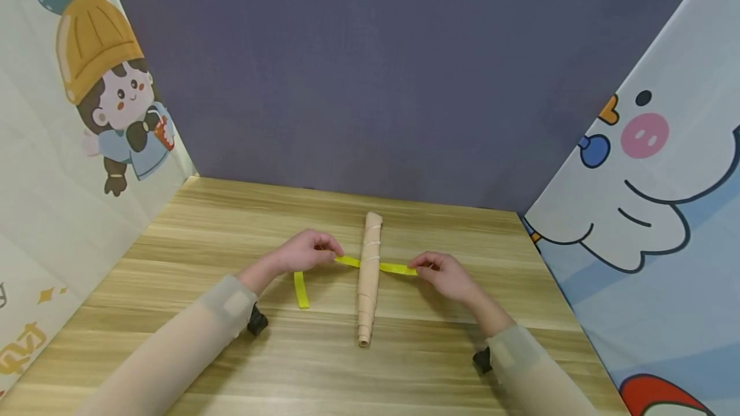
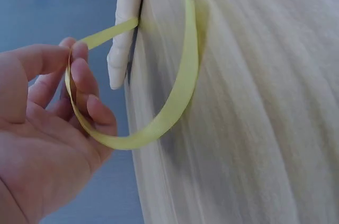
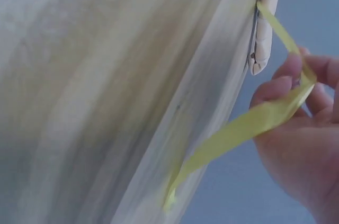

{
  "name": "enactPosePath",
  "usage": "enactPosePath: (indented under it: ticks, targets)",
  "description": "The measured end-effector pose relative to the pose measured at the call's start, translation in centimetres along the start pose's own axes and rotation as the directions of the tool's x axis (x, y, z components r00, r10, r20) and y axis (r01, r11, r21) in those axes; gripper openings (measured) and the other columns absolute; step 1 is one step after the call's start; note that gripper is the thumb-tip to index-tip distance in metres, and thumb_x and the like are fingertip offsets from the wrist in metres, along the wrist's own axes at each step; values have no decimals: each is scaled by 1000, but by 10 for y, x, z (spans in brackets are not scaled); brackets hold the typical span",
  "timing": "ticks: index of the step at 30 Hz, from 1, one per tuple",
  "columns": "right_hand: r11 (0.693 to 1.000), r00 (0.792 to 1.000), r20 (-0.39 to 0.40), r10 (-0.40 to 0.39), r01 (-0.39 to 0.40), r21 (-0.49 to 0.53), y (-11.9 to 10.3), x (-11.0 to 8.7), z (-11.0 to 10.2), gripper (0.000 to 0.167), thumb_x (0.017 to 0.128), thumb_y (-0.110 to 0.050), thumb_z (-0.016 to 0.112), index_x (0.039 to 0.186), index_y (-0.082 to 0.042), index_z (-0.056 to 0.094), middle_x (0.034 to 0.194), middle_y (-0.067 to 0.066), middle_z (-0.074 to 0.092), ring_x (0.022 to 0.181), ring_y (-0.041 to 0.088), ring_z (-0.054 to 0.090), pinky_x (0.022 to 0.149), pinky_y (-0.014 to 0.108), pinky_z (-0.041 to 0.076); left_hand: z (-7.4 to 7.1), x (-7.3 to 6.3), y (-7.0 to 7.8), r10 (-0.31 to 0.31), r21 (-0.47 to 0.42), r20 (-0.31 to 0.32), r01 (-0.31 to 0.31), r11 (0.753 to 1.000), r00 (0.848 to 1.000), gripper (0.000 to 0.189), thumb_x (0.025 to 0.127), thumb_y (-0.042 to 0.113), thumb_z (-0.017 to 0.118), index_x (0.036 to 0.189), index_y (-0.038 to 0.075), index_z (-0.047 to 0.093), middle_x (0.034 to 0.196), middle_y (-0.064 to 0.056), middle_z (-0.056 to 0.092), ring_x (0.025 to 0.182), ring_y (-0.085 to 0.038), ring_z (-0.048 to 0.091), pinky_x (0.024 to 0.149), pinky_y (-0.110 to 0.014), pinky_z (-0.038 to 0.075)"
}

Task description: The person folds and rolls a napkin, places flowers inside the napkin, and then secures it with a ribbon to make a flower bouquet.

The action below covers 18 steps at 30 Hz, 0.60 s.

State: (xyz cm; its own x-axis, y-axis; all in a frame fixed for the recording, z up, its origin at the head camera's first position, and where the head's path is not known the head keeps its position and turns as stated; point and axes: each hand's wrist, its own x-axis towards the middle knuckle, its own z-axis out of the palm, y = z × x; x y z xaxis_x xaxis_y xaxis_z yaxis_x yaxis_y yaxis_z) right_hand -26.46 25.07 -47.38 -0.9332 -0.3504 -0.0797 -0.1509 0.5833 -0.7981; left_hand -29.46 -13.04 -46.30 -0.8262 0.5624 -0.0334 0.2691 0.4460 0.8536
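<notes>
A tapered beige roll (image 1: 368, 287), wound in layers with pale lines across its upper half, lies lengthwise on the table. A yellow ribbon (image 1: 396, 268) passes beneath it and comes out on both sides. To the left of the roll, my left hand (image 1: 308, 250) pinches the ribbon between thumb and fingers; its loose tail (image 2: 180, 94) curves down to the tabletop. On the other side my right hand (image 1: 444, 275) pinches the ribbon too, and a tail (image 3: 228, 136) hangs from those fingers to the wood.
The wood-grain table (image 1: 300, 371) meets a dark blue-grey wall (image 1: 347, 82) at the back. Cartoon-printed panels stand at the left (image 1: 46, 178) and right (image 1: 653, 223). Both forearms wear light sleeves with small black pieces at the wrists.
</notes>
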Motion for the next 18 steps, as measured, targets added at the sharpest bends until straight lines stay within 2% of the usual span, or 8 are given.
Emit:
enactPosePath:
  ticks: [5,7,10,14,18]
  targets:
    - [997,997,79,2,-8,81,-4,-1,-3,24,113,-14,58,123,-4,77,92,22,68,72,24,55,63,32,49,-1,1,1,-48,-93,24,50,994,999,29,112,11,51,119,4,79,114,-19,76,91,-27,66,84,-37,57]
    - [995,995,100,-1,-9,100,-5,-2,-3,25,113,-14,57,124,-3,76,89,23,67,72,23,56,64,33,50,-1,2,2,-57,-126,30,61,990,998,32,112,10,48,119,3,79,125,-16,77,100,-29,70,89,-40,60]
    - [990,993,120,-7,-10,139,-6,-1,-2,26,113,-13,57,125,1,75,97,26,70,76,24,61,66,34,53,-2,2,3,-68,-179,34,73,981,997,36,110,6,45,121,1,79,129,-17,77,101,-27,71,88,-36,59]
    - [977,989,150,-5,-27,211,-6,-2,-2,30,114,-12,54,130,5,72,118,32,72,87,27,71,74,34,60,-2,3,5,-65,-234,55,76,969,996,41,106,0,43,128,-1,77,131,-19,77,97,-24,72,78,-29,48]
    - [962,982,188,-7,-45,268,-6,-2,-3,36,114,-10,47,136,5,70,123,32,75,99,28,75,86,36,63,-3,4,4,-21,-219,74,36,975,997,42,106,-3,43,133,-1,75,137,-18,75,110,-26,74,86,-26,54]
